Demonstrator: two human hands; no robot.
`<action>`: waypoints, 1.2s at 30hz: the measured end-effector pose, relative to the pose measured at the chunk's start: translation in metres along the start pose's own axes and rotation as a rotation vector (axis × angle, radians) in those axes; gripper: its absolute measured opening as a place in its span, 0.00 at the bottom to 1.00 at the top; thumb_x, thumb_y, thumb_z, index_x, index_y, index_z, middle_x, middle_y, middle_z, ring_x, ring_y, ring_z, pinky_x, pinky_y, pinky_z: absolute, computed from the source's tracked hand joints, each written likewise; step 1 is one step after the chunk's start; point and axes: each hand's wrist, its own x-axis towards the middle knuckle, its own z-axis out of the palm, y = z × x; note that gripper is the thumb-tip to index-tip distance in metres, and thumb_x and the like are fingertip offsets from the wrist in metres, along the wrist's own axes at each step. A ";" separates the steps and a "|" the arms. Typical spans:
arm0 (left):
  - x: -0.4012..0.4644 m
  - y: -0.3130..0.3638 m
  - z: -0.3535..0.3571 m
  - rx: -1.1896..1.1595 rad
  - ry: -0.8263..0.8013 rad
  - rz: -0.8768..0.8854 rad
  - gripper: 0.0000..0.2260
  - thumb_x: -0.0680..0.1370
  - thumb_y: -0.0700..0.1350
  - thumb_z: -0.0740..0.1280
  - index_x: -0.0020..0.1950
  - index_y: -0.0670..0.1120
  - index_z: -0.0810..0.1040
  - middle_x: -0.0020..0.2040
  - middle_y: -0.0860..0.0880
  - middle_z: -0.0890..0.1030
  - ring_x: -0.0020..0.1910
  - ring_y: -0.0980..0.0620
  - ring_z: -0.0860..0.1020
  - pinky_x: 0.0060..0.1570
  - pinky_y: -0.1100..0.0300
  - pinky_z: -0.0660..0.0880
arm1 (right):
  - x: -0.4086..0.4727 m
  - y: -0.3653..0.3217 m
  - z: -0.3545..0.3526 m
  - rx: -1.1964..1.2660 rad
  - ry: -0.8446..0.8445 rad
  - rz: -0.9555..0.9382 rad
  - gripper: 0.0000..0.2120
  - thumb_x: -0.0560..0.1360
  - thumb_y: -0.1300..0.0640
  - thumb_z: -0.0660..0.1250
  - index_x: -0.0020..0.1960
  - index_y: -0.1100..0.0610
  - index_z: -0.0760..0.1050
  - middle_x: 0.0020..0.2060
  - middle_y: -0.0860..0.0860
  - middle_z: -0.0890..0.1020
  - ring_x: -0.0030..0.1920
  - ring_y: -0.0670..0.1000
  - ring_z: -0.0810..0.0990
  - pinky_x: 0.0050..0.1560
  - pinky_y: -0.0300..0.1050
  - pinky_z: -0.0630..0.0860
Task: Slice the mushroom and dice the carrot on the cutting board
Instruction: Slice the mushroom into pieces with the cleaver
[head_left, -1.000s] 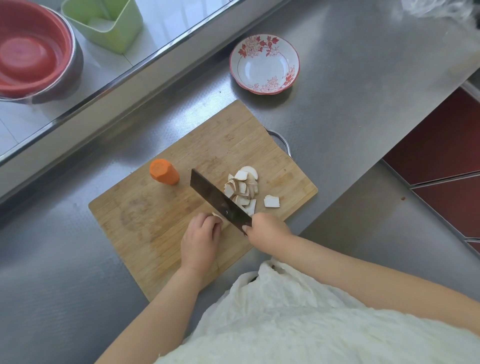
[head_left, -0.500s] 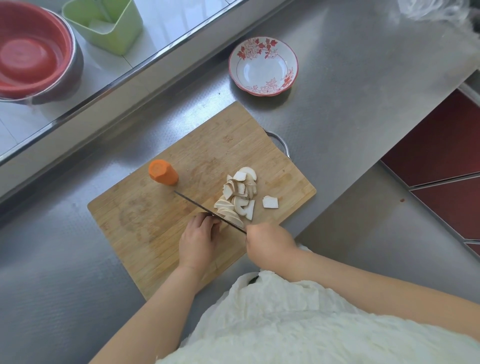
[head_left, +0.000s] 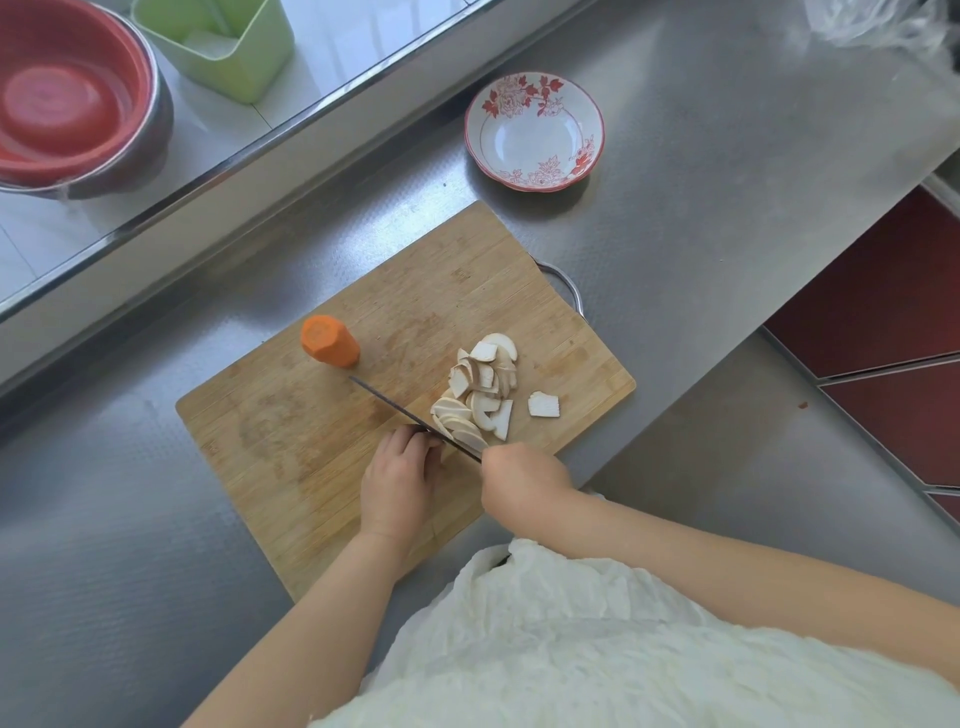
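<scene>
Right hand (head_left: 524, 480) hides the knife (head_left: 410, 415) handle.

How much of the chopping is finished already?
Most of the mushroom looks done: a pile of mushroom slices lies on the cutting board. In hand: the right hand holds the knife edge-down while the left hand steadies what is being cut, hidden under its fingers. Left: the carrot stands whole, undiced.
</scene>
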 end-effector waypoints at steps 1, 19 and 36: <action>-0.001 -0.001 0.001 -0.002 0.003 0.004 0.02 0.73 0.40 0.70 0.41 0.42 0.81 0.39 0.46 0.79 0.37 0.44 0.76 0.29 0.58 0.69 | 0.003 0.000 0.001 0.003 0.002 0.003 0.10 0.78 0.66 0.58 0.55 0.60 0.75 0.49 0.56 0.79 0.47 0.56 0.79 0.39 0.44 0.71; 0.006 0.003 -0.029 -0.257 0.245 -0.093 0.11 0.80 0.44 0.59 0.52 0.39 0.77 0.51 0.41 0.77 0.52 0.46 0.73 0.53 0.56 0.71 | 0.004 0.038 -0.004 0.139 0.299 -0.093 0.11 0.81 0.48 0.55 0.46 0.52 0.72 0.32 0.48 0.75 0.37 0.54 0.75 0.32 0.43 0.68; 0.054 0.043 -0.069 0.116 -0.526 0.173 0.18 0.82 0.57 0.52 0.56 0.48 0.76 0.52 0.51 0.74 0.54 0.50 0.71 0.53 0.56 0.69 | -0.029 0.039 0.024 -0.271 0.655 -0.210 0.26 0.63 0.44 0.77 0.57 0.53 0.78 0.33 0.50 0.80 0.30 0.52 0.80 0.24 0.41 0.69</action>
